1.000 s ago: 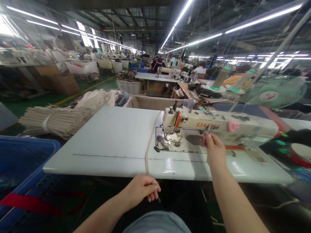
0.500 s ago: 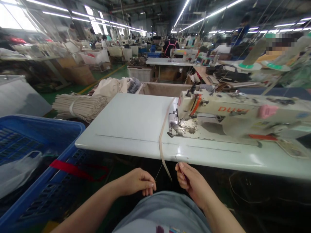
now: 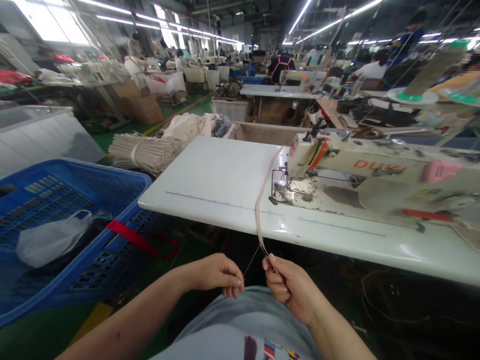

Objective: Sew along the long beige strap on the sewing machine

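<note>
My left hand is closed in a pinch at the table's front edge, holding a thin thread pulled taut. That thread runs up to the lower end of a narrow beige strap, which lies across the white table and hangs over its edge. In my right hand are small dark thread snips, their tips at the strap's end where the thread meets it. Whether the blades touch the thread is too small to tell. A sewing machine stands just right of the strap.
At my left is a blue plastic basket with a clear plastic bag and a red strap over its rim. A tied bundle of beige strips lies beyond the white table. Other people work farther back.
My right hand has brought the snips left to the strap's end. My left hand still holds the thread. The view has turned slightly left.
</note>
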Demonstrator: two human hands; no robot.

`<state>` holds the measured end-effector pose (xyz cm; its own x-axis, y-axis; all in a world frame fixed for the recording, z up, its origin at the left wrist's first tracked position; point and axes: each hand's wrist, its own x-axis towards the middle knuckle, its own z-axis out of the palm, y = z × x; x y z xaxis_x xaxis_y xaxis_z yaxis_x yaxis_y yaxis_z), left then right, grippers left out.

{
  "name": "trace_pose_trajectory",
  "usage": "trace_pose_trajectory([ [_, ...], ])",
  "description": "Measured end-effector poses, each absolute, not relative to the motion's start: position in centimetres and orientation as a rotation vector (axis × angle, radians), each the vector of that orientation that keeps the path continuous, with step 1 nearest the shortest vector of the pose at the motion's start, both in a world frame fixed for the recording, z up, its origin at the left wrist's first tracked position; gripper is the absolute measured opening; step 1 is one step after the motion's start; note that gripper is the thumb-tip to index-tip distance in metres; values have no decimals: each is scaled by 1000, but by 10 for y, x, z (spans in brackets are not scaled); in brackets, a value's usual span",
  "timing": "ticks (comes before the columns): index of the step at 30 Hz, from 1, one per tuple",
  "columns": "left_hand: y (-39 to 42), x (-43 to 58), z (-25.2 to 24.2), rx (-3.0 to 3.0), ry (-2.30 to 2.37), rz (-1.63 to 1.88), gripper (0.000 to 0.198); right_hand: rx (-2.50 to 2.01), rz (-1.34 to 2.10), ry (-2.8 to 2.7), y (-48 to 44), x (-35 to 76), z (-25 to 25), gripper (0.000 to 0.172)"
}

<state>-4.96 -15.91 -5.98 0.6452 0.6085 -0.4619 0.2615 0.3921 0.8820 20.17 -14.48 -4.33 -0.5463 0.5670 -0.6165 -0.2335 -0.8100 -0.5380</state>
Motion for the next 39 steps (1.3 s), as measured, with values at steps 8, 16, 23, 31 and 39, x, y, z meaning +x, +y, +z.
trace_pose_trajectory([
  [8,-161,-42,-60,1191,851,326,44,-1132,2513,-616,-160,191,-40,52],
  [16,-165,-36,-74,1158,882,456,42,-1024,2574,-607,-160,185,-47,48],
  [23,-151,-54,-95,1280,1060,529,36,-1026,2519,-626,-153,190,-48,49],
  [31,-105,-154,-119,1928,1925,-352,34,-1233,2019,-1183,-122,225,-26,41],
  [39,-96,-187,-133,1875,2152,-521,51,-1842,680,-1694,-48,308,-19,37],
])
